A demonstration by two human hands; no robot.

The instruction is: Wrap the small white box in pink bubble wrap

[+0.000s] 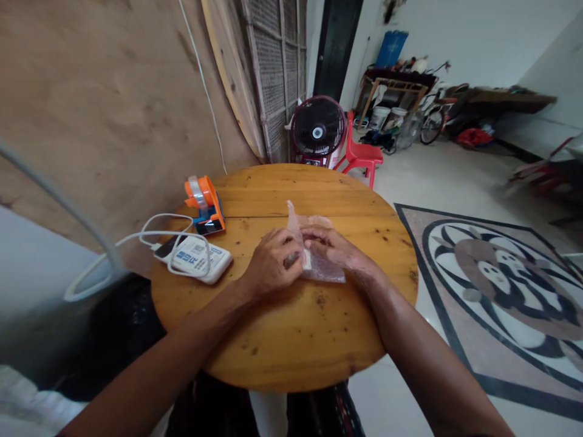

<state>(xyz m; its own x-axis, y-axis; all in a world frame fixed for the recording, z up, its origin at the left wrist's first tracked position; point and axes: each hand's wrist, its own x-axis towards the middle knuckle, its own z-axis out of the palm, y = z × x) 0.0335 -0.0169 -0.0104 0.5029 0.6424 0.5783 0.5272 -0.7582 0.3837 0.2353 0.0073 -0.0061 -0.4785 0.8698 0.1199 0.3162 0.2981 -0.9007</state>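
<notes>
A piece of clear bubble wrap (pixel 325 271) lies on the round wooden table (pixel 291 340), with one corner standing up at the back. A small white flat item (pixel 306 259) shows in the fold of the wrap; its kind cannot be made out. My left hand (pixel 276 261) is closed on the wrap's left side, its fingers curled at the white item. From the right, my right hand (pixel 330 246) grips the upper part of the wrap, with the thumb pressed toward the fingers. Both hands meet over the wrap and partly hide it.
On the table's left stand an orange tape dispenser (pixel 207 197) and a white power bank (pixel 198 258) with a looped white cable (pixel 136 237). Behind the table are a fan (pixel 317 127) and a red plastic chair (pixel 362 152). A wall rises close on the left.
</notes>
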